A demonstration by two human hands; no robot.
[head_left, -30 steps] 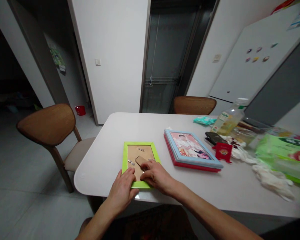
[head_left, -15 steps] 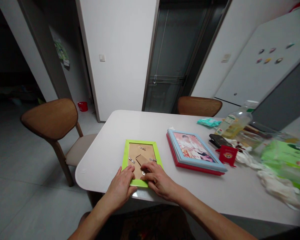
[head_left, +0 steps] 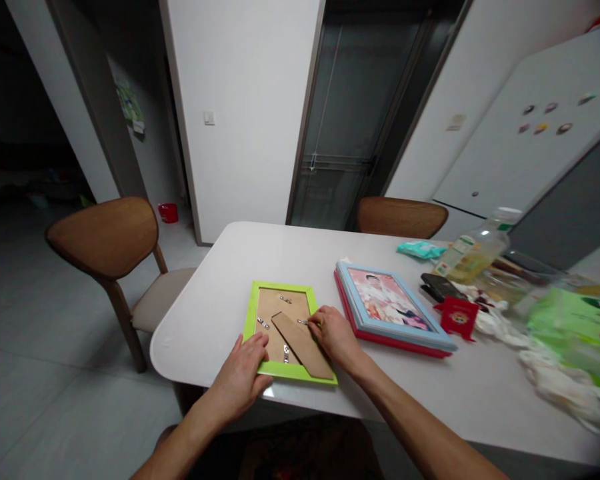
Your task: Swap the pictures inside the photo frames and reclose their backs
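A lime green photo frame (head_left: 283, 285) lies face down on the table, its brown backing board (head_left: 270, 340) showing. Across the board, slanting to the lower right corner, lies a brown stand leg (head_left: 303, 347). Small metal clips sit along the board's sides; one of them is the right clip (head_left: 302, 322). My left hand (head_left: 244, 368) rests on the frame's lower left corner with fingers laid over the rim. At the right side, my right hand (head_left: 336, 337) is closed, thumb and fingertips pinched at the right clip.
A blue-rimmed frame with a picture (head_left: 390, 300) is stacked on a red frame (head_left: 347, 307) to the right. Beyond are a black stapler-like object (head_left: 440, 287), red card (head_left: 459, 318), bottle (head_left: 480, 243), crumpled tissue and green pack (head_left: 570, 320). Chairs stand left (head_left: 105, 237) and behind.
My right hand has moved up and right from the bottom clip to the right clip, uncovering the stand leg and bottom clip. My left hand stays on the corner.
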